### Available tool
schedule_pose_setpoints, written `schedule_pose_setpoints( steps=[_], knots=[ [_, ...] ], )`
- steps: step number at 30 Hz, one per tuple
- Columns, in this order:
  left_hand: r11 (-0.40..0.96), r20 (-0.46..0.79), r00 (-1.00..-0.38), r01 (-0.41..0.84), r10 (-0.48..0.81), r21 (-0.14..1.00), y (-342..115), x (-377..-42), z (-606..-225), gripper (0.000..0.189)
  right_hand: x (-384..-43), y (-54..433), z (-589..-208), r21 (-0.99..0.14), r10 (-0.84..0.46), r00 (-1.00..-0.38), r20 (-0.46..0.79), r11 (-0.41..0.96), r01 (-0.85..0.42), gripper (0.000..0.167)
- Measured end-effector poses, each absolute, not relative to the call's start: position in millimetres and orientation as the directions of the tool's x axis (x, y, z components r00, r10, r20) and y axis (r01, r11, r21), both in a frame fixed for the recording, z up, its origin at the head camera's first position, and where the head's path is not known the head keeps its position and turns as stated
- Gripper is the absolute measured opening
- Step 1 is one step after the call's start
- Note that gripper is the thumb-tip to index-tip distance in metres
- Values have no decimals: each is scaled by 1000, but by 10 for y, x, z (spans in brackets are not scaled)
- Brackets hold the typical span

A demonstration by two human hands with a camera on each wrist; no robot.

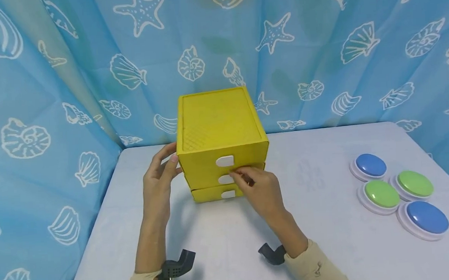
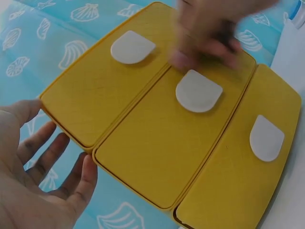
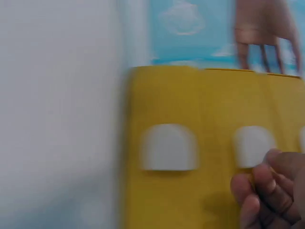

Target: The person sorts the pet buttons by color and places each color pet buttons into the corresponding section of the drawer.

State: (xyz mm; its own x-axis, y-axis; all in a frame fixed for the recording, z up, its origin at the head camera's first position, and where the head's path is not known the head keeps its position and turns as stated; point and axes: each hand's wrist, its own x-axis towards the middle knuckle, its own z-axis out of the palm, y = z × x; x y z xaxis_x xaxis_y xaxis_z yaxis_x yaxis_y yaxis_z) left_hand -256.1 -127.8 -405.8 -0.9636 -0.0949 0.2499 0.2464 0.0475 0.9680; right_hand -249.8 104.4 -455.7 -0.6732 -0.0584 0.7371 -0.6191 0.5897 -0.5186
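Observation:
A yellow box of three stacked drawers (image 1: pixel 223 119) stands on the white table, a white tab handle on each drawer front. My left hand (image 1: pixel 158 177) is at the box's left side, thumb near the front edge and fingers spread along the side; the left wrist view shows this hand (image 2: pixel 43 167) too. At the middle drawer's handle (image 2: pixel 198 91) is my right hand (image 1: pixel 258 189), fingers curled, fingertips by the handle's right edge. The right wrist view shows its thumb and fingers (image 3: pixel 271 191) at that edge; whether they pinch it is unclear. The drawers' insides are hidden.
On the table's right lie two blue buttons (image 1: pixel 370 165) and two green buttons (image 1: pixel 382 193) with white bases. A blue curtain (image 1: pixel 219 43) with white shells and starfish hangs behind and to the left. The white table (image 1: pixel 314 245) extends around the box.

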Motion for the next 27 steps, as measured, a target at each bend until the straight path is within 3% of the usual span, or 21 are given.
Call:
schedule_pose_setpoints(
  steps=[3, 10, 17, 27],
  knots=[
    [54, 255, -962, 251, -101, 967, -1278, -2556, -4028, 42, -2474, 1022, -4713, -540, -81, -700, 709, 575, -614, 11],
    [47, 227, -968, 223, -109, 974, -1281, -2527, -3981, 43, -2481, 987, -4855, -551, -80, -672, 737, 505, -664, 10],
    [36, 235, -968, 233, -89, 972, -1238, -2535, -3999, 42, -2355, 1041, -4919, -614, -58, -702, 709, 437, -657, 5],
    [16, 236, -968, 235, -81, 972, -1236, -2540, -4048, 43, -2175, 1086, -5001, -602, -68, -693, 718, 439, -667, 14]
  ],
)
